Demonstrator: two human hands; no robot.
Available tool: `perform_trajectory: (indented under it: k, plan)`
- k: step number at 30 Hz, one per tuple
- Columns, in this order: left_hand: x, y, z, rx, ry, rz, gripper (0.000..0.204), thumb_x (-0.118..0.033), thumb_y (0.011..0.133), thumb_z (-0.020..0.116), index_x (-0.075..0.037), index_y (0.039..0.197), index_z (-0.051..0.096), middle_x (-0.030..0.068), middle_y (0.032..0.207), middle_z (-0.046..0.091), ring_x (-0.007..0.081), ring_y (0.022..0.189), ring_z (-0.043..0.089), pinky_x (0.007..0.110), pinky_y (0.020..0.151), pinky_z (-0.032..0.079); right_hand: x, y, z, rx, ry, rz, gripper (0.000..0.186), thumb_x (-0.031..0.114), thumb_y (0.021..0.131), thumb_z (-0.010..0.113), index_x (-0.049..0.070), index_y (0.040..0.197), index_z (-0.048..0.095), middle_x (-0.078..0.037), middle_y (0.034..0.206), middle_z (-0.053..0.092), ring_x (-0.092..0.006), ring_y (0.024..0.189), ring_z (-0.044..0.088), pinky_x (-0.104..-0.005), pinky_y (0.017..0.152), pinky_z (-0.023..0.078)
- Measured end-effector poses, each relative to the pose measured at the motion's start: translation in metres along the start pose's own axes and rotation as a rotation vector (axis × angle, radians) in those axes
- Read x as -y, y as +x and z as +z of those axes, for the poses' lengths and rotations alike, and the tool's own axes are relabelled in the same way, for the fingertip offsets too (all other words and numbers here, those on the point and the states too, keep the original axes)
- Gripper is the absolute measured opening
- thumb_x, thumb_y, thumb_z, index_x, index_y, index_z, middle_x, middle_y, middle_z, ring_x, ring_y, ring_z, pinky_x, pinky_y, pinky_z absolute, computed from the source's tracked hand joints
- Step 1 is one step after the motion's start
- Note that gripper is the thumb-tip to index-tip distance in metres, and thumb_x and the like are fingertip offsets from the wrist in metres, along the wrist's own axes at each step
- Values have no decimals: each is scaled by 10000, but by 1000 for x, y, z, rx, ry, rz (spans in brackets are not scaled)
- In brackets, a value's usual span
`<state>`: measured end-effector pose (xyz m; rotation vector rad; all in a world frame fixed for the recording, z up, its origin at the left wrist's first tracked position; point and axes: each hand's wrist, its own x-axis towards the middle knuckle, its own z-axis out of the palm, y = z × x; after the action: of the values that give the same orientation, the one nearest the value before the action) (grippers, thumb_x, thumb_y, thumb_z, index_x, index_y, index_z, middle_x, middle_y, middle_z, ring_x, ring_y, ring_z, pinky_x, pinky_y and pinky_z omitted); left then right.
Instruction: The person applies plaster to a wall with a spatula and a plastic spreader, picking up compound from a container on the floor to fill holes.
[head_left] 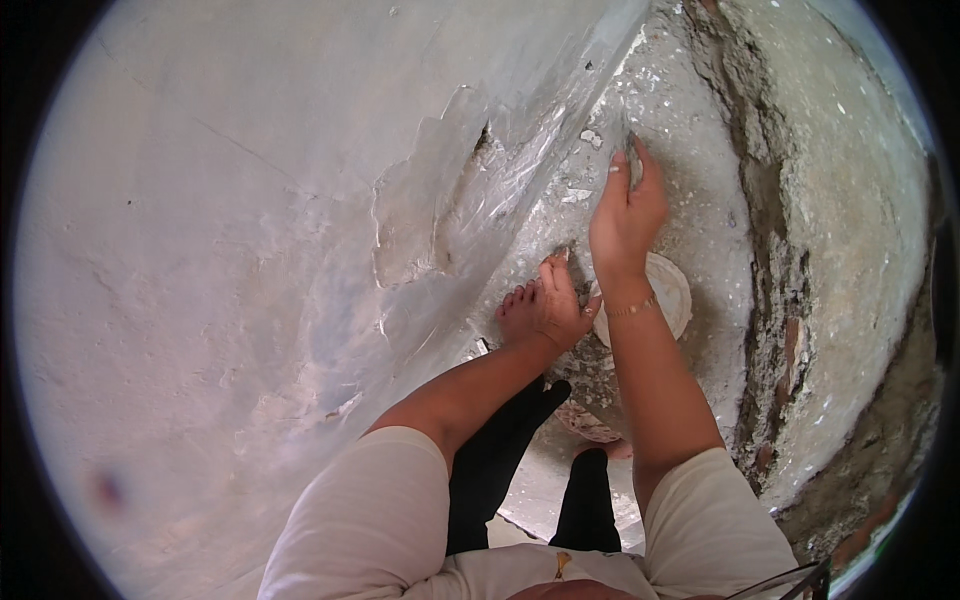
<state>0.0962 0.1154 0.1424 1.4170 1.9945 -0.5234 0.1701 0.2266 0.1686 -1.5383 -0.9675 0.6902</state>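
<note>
My left hand is low beside the base of the pale wall, over a bare foot. Its fingers reach forward and the thumb stands apart; nothing can be made out in it. Farther ahead, my right hand stretches over the rough floor, thumb and fingers bent toward each other around something thin and greyish that I cannot make out. Whitish smears mark the fingertips. Under the right wrist, partly hidden by the forearm, stands a round white container with pale material in it.
The wall fills the left side, with a raised, flaking patch. White flecks and chips lie on the grey floor. A dark, crumbly groove runs along the right. Near my legs is another round, whitish-stained object.
</note>
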Motion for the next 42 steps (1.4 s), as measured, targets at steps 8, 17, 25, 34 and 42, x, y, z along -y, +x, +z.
perform_trajectory:
  k: [8, 17, 25, 34, 42]
  plan:
    - [30, 15, 35, 79, 85, -91, 881, -599, 762, 601, -138, 1443, 286, 118, 1423, 393, 305, 1346, 370, 477, 1099, 284, -18, -34, 70, 182, -72, -167, 405, 14, 855, 551, -70, 1251, 548, -211, 1085, 574, -357, 1040, 559, -381, 927, 452]
    - [29, 18, 46, -11, 12, -128, 912, -626, 746, 592, -97, 1431, 305, 110, 1463, 374, 294, 1391, 305, 456, 1132, 240, -34, -69, 18, 400, -45, 33, 385, -17, 807, 553, -56, 1189, 586, -241, 1059, 599, -373, 982, 596, -396, 883, 468]
    - [8, 4, 12, -32, -21, -3, 814, -539, 836, 572, -107, 1444, 246, 87, 1386, 367, 316, 1268, 454, 465, 1085, 310, -44, 27, 46, 106, -122, -87, 312, 33, 842, 528, -37, 1126, 635, -226, 1094, 644, -378, 1011, 621, -401, 897, 472]
    - [17, 15, 23, 85, 42, -29, 829, -553, 811, 597, -116, 1414, 232, 108, 1409, 378, 314, 1281, 446, 468, 1103, 282, -35, -54, -3, 490, 46, -42, 345, -16, 811, 539, -42, 1143, 628, -244, 1112, 630, -384, 1054, 595, -425, 948, 444]
    - [9, 13, 23, 78, 20, -62, 884, -577, 774, 610, -102, 1432, 260, 144, 1449, 365, 318, 1319, 410, 456, 1114, 274, -32, 8, 45, 206, -60, -28, 368, -10, 821, 552, -52, 1183, 606, -246, 1115, 634, -365, 1061, 613, -380, 929, 461]
